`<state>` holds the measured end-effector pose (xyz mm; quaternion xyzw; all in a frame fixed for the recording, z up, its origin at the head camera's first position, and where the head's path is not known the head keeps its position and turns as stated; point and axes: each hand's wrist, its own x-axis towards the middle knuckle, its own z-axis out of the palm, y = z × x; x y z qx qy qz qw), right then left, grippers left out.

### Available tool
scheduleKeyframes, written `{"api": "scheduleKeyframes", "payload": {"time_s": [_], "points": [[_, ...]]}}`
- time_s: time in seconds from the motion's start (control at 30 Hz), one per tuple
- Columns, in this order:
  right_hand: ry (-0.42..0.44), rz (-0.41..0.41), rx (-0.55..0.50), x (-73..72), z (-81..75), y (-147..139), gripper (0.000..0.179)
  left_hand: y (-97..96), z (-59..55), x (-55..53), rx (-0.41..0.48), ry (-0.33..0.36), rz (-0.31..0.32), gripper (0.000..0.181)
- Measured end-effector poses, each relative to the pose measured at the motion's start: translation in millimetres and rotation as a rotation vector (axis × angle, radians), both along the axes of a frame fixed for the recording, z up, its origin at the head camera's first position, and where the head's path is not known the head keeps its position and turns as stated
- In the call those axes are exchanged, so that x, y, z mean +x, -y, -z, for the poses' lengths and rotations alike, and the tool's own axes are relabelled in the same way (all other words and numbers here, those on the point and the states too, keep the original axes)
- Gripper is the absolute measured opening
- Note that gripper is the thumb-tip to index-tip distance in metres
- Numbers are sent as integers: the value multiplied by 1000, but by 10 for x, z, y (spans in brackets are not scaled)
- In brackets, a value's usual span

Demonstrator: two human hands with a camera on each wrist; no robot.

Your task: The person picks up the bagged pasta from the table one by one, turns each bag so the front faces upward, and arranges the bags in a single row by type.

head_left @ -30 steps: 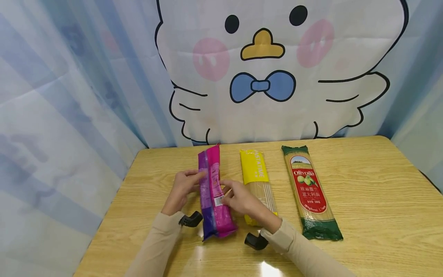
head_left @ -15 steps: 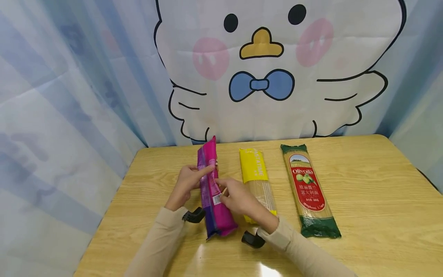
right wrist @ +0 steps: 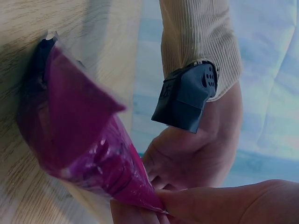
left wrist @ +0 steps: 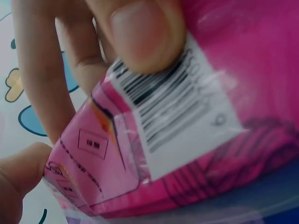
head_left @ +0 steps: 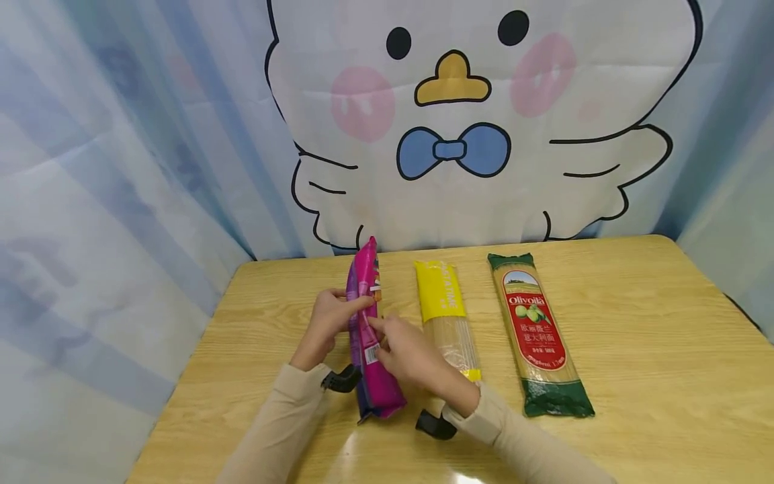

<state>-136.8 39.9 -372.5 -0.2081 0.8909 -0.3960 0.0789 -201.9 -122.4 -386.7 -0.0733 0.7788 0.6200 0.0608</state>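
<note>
A long, glossy pink and purple packet (head_left: 387, 386) stands tilted on its edge on the left half of the table, its top end at the table's back edge. My left hand (head_left: 326, 326) grips its left side, thumb across the pink face. From the right, my right hand (head_left: 408, 349) pinches the packet beside the white barcode label (head_left: 371, 353). In the left wrist view a thumb (left wrist: 147, 35) presses over the barcode (left wrist: 163, 102). In the right wrist view thumb and fingers pinch the narrow edge of the packet (right wrist: 79, 107). What the packet contains is hidden.
To the right lies a yellow-ended, clear pack of spaghetti (head_left: 440, 289), partly behind my right hand. Farther right is a green-ended spaghetti pack with a red label (head_left: 538, 329). A curtain with a cartoon bird (head_left: 453, 195) hangs behind the wooden table (head_left: 653, 336).
The packet has rolled up from lying flatter onto its edge, so colourful print shows on its right side. My left thumb has moved farther across it, and my right hand has shifted slightly left.
</note>
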Motion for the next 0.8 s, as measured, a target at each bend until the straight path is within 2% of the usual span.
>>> {"api": "scheduleKeyframes", "payload": {"time_s": [0.3, 0.43, 0.63, 0.8], "points": [[16, -28, -30, -10, 27, -15, 52, 14, 4, -3, 27, -22, -37, 59], [76, -57, -106, -54, 53, -62, 49, 30, 0, -4, 32, -20, -40, 59], [116, 4, -185, -139, 113, -186, 46, 56, -32, -6, 35, -22, -51, 60], [173, 31, -237, -191, 193, -247, 51, 75, -64, 15, 61, -19, -38, 60]]}}
